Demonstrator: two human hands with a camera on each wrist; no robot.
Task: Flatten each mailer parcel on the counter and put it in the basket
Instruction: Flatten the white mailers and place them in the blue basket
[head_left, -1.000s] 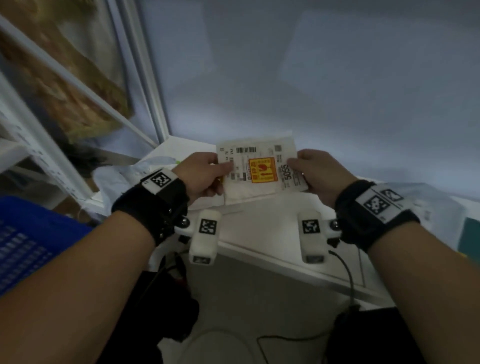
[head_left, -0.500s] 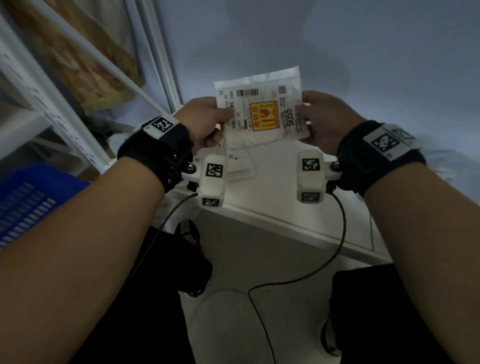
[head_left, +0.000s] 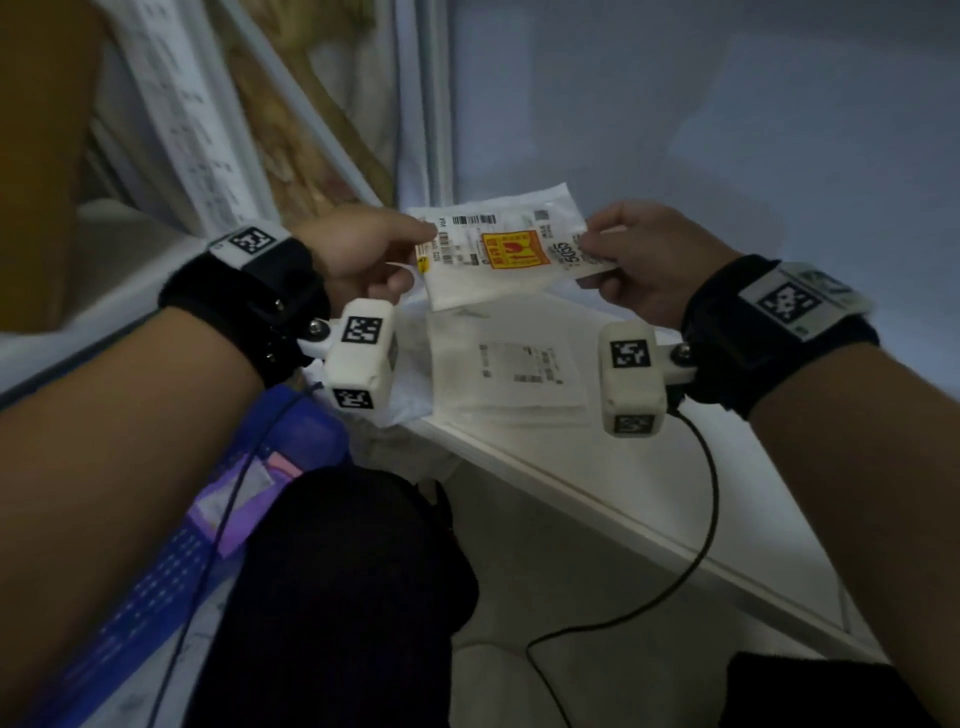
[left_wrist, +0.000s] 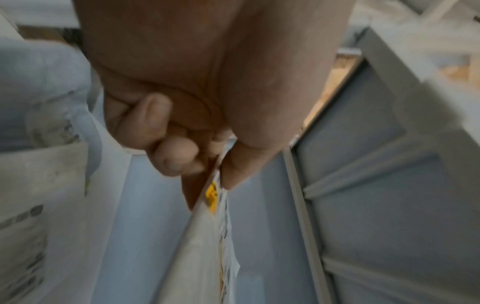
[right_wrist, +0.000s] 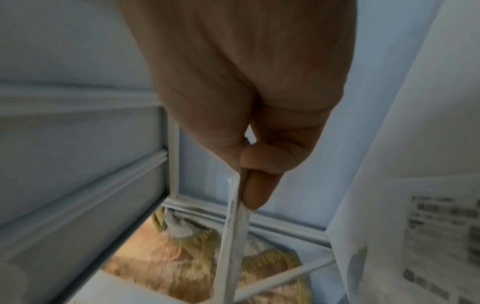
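A white mailer parcel (head_left: 498, 249) with a shipping label and an orange sticker hangs in the air above the white counter (head_left: 675, 493). My left hand (head_left: 415, 244) pinches its left edge between thumb and fingers, and my right hand (head_left: 597, 260) pinches its right edge. The left wrist view shows the parcel (left_wrist: 207, 236) edge-on below my left hand (left_wrist: 221, 170); the right wrist view shows the parcel (right_wrist: 231, 236) edge-on in my right hand (right_wrist: 241, 176). Another white mailer (head_left: 514, 364) lies flat on the counter under the held one. The blue basket (head_left: 171, 582) stands low at the left.
A metal shelf frame (head_left: 249, 104) with a brown patterned bundle stands at the back left. The pale wall (head_left: 727, 130) rises behind the counter. A black cable (head_left: 691, 545) hangs from my right wrist over the counter edge. A pink-and-white parcel (head_left: 244, 493) lies in the basket.
Both hands have carried the held parcel to the left, toward the shelf and basket side, keeping their grips. The flat mailer and the blue basket have come into view below.
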